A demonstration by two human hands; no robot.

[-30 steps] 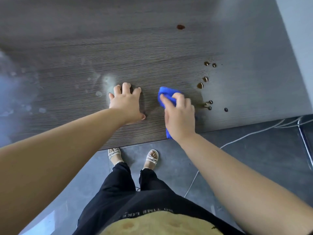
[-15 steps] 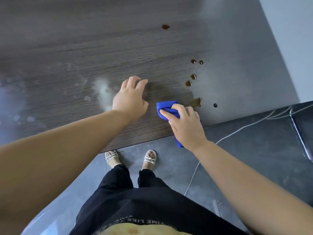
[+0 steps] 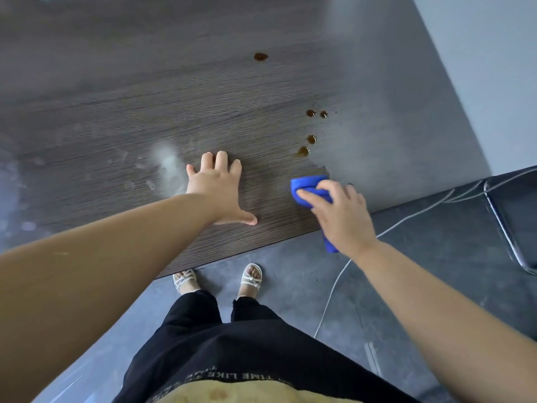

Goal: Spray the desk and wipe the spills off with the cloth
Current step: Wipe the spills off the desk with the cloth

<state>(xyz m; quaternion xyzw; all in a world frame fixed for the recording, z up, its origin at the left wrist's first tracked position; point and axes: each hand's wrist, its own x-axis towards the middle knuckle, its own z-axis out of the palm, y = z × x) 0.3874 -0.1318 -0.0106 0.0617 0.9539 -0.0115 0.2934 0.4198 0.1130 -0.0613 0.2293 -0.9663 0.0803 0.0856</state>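
Observation:
A blue cloth (image 3: 308, 184) lies bunched on the dark wood desk (image 3: 145, 106) near its front edge, and my right hand (image 3: 340, 213) grips it; a tail of it hangs below the edge. Brown spill drops (image 3: 303, 151) dot the desk just beyond the cloth, with a pair (image 3: 311, 113) further back and one lone drop (image 3: 260, 56) far off. My left hand (image 3: 219, 189) rests flat on the desk to the cloth's left, fingers spread. Pale wet spray patches (image 3: 167, 164) show left of that hand. No spray bottle is in view.
The desk's front edge runs diagonally above my sandalled feet (image 3: 252, 276). A white cable (image 3: 334, 289) trails over the grey floor on the right. A dark chair frame (image 3: 505, 228) stands at the right edge. A pale wall (image 3: 494, 68) borders the desk's right end.
My right hand has slid the cloth to the right along the front edge, over the drops nearest the edge. My left hand has flattened on the desk, fingers spread.

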